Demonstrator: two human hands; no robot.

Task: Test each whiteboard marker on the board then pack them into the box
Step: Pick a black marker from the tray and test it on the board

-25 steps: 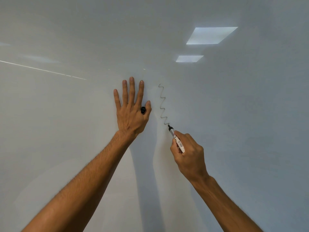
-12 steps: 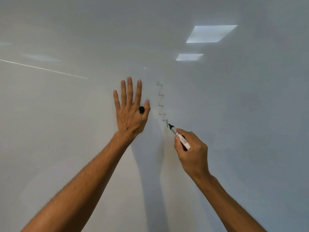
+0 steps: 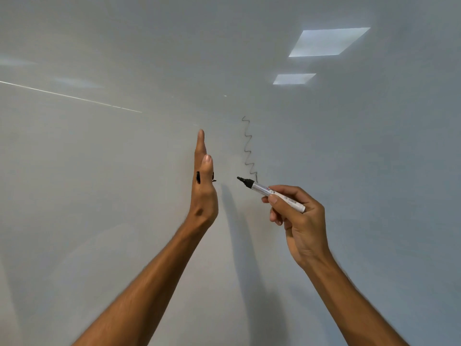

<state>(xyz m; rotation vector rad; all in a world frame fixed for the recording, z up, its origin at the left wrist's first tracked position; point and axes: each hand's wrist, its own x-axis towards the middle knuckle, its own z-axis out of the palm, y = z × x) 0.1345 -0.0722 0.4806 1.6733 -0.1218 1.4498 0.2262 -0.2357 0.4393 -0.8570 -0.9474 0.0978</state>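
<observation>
Bare forearms (image 3: 139, 283), fine hair, short nails

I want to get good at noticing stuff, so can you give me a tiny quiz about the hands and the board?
1. True or false: the marker has its cap on.
2. The line on the board is: A straight, B wiggly, C a circle.
3. Fill in: the ____ hand holds the marker.
Key: 1 false, the left hand pinches the cap. 2 B. 3 right hand.
</observation>
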